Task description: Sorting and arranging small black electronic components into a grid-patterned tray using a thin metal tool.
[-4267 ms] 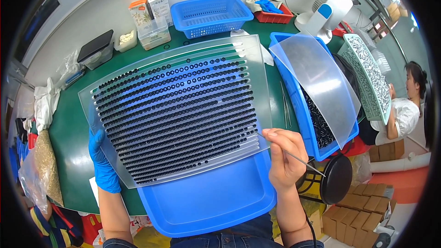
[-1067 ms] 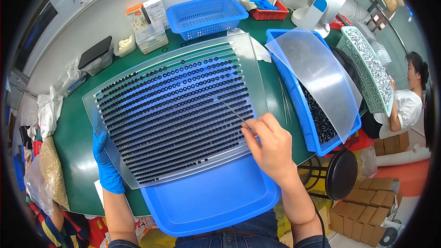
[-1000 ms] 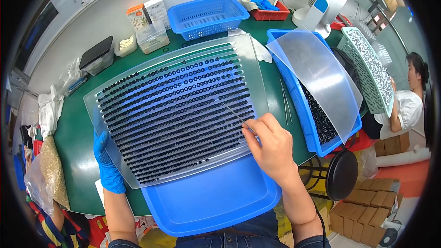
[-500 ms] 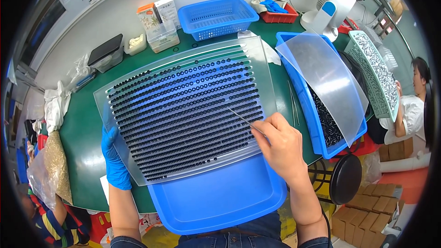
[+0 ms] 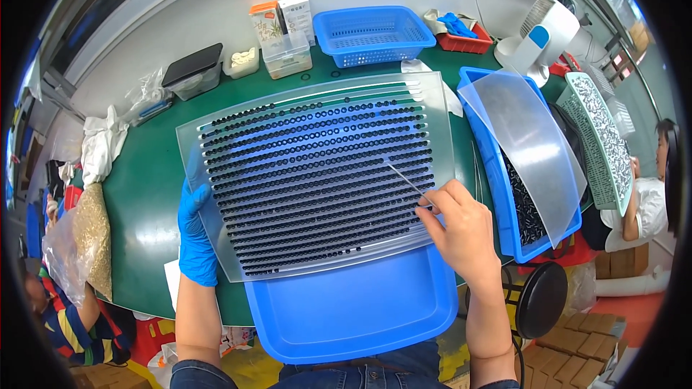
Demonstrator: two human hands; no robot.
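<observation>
My left hand [image 5: 196,234], in a blue glove, is closed on the left edge of a clear plastic plate [image 5: 450,137]. Rows of small black ring-like parts [image 5: 317,173] fill slots across the plate; the upper rows have gaps toward the right. My bare right hand [image 5: 461,227] pinches thin metal tweezers [image 5: 409,183], their tip at a row right of the plate's middle. Beneath the plate, tilted toward me, a blue tray [image 5: 353,317] shows its near half; the rest appears only through the plate.
Right of the plate stands a blue bin [image 5: 512,241] of black parts, partly covered by a translucent sheet [image 5: 530,144]. A blue basket [image 5: 375,39], boxes [image 5: 295,18] and a red tray [image 5: 465,39] line the green table's back. A person [image 5: 649,194] sits at far right, another [image 5: 65,310] at far left.
The whole view has shifted, so plate, table and bins appear farther right. The tweezers' tip stays at about the same place on the plate; both hands keep their holds.
</observation>
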